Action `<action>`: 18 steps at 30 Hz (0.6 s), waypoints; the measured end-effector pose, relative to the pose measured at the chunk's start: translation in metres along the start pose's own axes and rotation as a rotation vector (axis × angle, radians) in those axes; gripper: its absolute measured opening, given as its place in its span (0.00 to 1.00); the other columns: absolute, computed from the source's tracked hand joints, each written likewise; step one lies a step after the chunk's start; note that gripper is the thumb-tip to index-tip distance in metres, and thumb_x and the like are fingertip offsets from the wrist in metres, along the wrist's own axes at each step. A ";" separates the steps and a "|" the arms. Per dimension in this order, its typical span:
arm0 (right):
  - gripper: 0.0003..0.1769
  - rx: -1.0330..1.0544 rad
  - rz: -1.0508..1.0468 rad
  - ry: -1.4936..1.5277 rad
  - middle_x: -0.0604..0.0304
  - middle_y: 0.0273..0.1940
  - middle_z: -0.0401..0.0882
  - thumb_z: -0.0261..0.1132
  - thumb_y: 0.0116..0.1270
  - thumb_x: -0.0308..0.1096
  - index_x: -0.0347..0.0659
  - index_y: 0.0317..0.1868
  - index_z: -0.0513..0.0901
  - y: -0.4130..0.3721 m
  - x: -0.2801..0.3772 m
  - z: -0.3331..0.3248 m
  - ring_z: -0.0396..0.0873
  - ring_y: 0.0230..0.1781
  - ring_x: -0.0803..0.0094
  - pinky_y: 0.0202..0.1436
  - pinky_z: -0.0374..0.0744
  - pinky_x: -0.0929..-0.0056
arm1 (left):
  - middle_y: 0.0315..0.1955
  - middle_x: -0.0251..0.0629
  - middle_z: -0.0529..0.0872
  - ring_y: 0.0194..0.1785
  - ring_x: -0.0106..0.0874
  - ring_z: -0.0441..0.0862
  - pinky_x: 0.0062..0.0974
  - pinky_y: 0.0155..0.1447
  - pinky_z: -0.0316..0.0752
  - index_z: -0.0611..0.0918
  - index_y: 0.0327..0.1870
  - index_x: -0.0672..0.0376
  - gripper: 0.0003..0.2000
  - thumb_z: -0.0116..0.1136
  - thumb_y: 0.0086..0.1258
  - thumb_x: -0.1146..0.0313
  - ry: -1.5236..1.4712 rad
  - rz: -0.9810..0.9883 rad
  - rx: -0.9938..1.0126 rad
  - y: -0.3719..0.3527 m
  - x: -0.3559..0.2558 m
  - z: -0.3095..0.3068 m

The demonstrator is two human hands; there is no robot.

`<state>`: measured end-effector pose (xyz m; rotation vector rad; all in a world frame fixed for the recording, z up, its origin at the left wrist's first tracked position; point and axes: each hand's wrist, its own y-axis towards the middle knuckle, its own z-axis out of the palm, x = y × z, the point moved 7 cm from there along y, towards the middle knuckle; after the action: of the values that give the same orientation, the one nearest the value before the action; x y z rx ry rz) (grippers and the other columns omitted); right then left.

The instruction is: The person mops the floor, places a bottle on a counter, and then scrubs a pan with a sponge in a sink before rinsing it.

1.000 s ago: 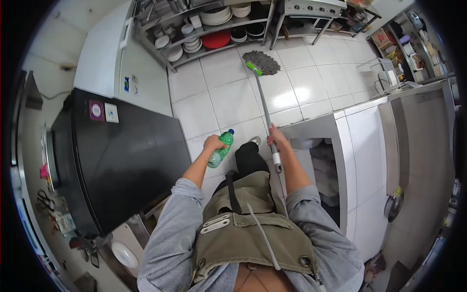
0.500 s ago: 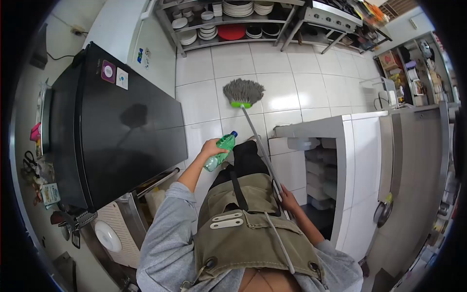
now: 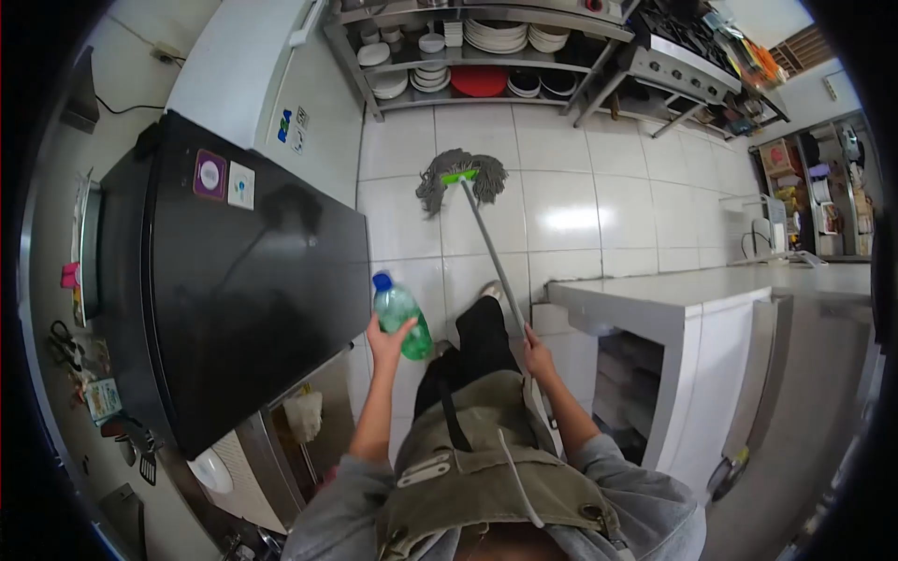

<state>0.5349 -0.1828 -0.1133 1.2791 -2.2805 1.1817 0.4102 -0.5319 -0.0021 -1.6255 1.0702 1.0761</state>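
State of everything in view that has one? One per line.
Green bottle: capped, tilted, contents unclear
Left hand: closed around bottle
Right hand: closed on mop handle
Mop head: strands spread on floor tiles
Black fridge: looks shut
White fridge: looks shut
Stove: lit or not, can't tell

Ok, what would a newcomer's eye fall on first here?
Likely the gray string mop head on the white tile floor, its handle in the right hand. The green plastic bottle with a blue cap comes next, in the left hand near the black refrigerator. The red dish on the far steel rack stands out.
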 end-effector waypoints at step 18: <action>0.23 -0.019 -0.029 -0.011 0.39 0.42 0.77 0.49 0.67 0.43 0.58 0.63 0.65 0.229 -0.011 -0.021 0.76 0.44 0.45 0.47 0.74 0.57 | 0.34 0.35 0.80 0.37 0.26 0.78 0.25 0.45 0.73 0.76 0.39 0.65 0.21 0.73 0.42 0.78 -0.124 -0.126 -0.282 0.017 0.041 0.020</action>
<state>0.3532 -0.0968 -0.2259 1.3102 -2.2672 1.1437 0.4004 -0.5243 -0.0492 -1.7937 0.7492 1.2681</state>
